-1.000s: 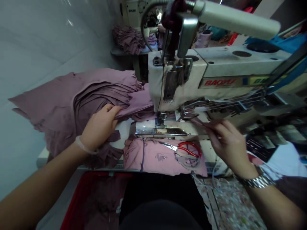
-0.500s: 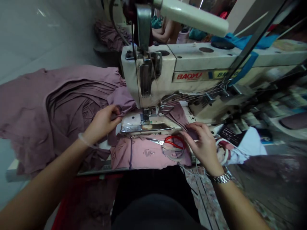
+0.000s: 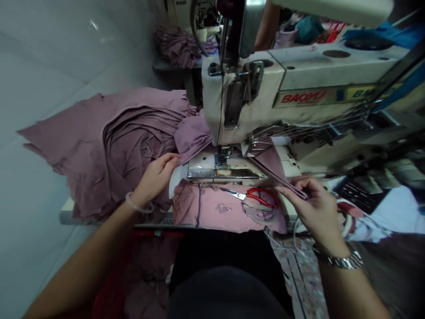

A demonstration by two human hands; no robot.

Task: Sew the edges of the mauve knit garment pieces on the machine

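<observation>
A mauve fabric piece [image 3: 193, 134] runs under the head of a white sewing machine [image 3: 245, 102], its middle hidden there. On the left, my left hand [image 3: 161, 173] pinches its edge beside the machine bed. My right hand [image 3: 315, 204] grips the folded end [image 3: 272, 165] that comes out on the right, with thumb and fingers closed on it. Red-handled scissors [image 3: 255, 196] lie on a pink cloth pad [image 3: 215, 212] in front of the bed, between my hands.
A large stack of mauve fabric pieces [image 3: 133, 141] fills the table's left side against a pale tiled wall [image 3: 66, 57]. Another fabric heap [image 3: 177, 46] sits behind. White cloth [image 3: 403, 212] and a black panel [image 3: 360, 193] are at the right. Threads stretch along the machine's front.
My right hand has drawn the fabric end outward to the right and toward me, so more of it shows stretched. My left hand stays at the left edge. The view has shifted left.
</observation>
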